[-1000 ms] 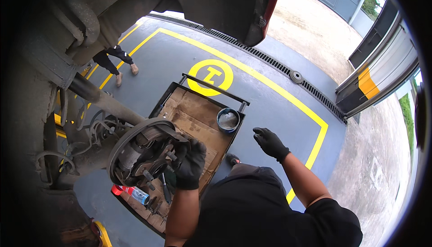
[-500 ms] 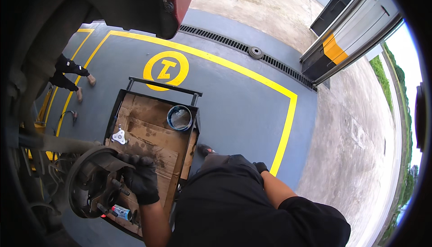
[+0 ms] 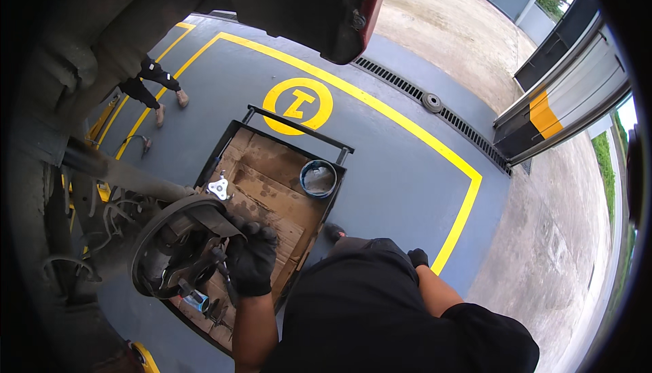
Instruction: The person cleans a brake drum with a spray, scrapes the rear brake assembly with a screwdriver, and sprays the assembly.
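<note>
My left hand (image 3: pixel 251 259), in a black glove, is closed on the near end of a curved brake shoe (image 3: pixel 216 219) at the right side of the drum brake assembly. The round backing plate (image 3: pixel 144 256) hangs at the end of the axle tube (image 3: pixel 129 174). A thin dark part hangs below the fingers; its kind is unclear. My right hand (image 3: pixel 418 258), also black-gloved, is down at my right side by the hip, away from the brake. Its fingers are mostly hidden.
Below the brake stands a black cart (image 3: pixel 270 135) lined with stained cardboard (image 3: pixel 261 204). It carries a blue-rimmed tub (image 3: pixel 318 179), a silver three-armed plate (image 3: pixel 218 187) and a blue can (image 3: pixel 197 300). The vehicle body (image 3: pixel 292 6) overhangs. Another person's legs (image 3: pixel 153 84) are at far left.
The whole view has shifted, carrying the scene rightward. My left hand has turned, and the brake shoe at its fingers now sticks out farther from the backing plate. My right hand stays by the hip.
</note>
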Tool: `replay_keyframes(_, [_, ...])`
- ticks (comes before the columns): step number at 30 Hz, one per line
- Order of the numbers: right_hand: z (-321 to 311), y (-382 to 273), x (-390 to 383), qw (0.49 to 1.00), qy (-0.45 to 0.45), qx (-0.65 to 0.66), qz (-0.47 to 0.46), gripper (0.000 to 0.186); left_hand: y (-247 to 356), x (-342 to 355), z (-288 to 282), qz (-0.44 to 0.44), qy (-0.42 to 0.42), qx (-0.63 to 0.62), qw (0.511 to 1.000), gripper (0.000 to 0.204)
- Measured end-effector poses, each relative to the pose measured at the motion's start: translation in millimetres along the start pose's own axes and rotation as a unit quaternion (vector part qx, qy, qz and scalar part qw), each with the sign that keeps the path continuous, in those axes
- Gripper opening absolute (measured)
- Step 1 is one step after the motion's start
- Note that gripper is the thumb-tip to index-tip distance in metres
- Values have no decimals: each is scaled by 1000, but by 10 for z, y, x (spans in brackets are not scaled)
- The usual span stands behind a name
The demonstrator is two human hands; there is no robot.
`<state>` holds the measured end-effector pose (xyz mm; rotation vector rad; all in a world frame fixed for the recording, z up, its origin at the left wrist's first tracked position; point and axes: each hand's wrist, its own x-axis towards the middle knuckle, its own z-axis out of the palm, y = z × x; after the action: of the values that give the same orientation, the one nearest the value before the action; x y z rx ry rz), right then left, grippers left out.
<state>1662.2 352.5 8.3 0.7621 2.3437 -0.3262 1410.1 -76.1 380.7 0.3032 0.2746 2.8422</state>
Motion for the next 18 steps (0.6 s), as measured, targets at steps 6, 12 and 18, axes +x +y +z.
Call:
replay_keyframes(6, [-1853,-1521,224,893,210,63,-394,30,-52,92,-67,25,-32,53,998,36])
replay_keyframes(12, [-3852,-3632,-2161,583,125,313,-739,52,-141,56,-136,22,-37,-85,995,34])
replay_keyframes(18, [-3571,-4159,-2537,619,113,367,-686,55,-79,-281,-285,-132,-2,-648,750,33])
